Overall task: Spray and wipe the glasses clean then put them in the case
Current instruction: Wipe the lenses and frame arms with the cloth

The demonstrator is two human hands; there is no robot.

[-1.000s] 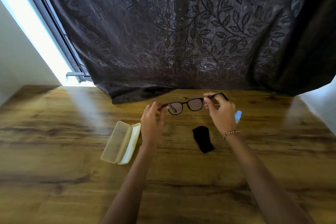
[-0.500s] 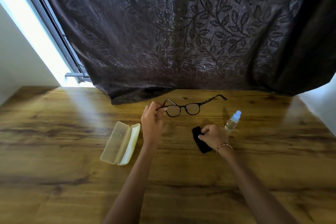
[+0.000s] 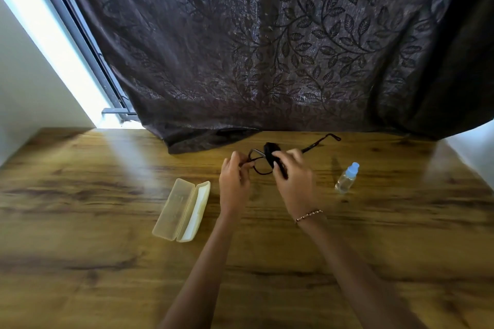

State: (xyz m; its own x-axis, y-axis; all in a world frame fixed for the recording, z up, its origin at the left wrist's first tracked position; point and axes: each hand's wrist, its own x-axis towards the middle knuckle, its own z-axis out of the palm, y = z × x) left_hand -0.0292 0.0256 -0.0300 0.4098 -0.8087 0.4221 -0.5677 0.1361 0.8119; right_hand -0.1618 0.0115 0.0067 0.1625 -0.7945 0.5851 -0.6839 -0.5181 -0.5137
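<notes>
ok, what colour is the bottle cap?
Light blue cap, on a clear bottle; head view.

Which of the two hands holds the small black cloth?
The right hand, wearing a beaded bracelet, grips the small black cloth; the left hand only pinches the black-framed glasses.

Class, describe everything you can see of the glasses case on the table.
The glasses case is a long, pale yellowish box, apparently translucent plastic, with two hinged halves. It lies open on the wooden table, hollow sides up, nothing visible inside, just left of the left hand. Only the table touches it.
</notes>
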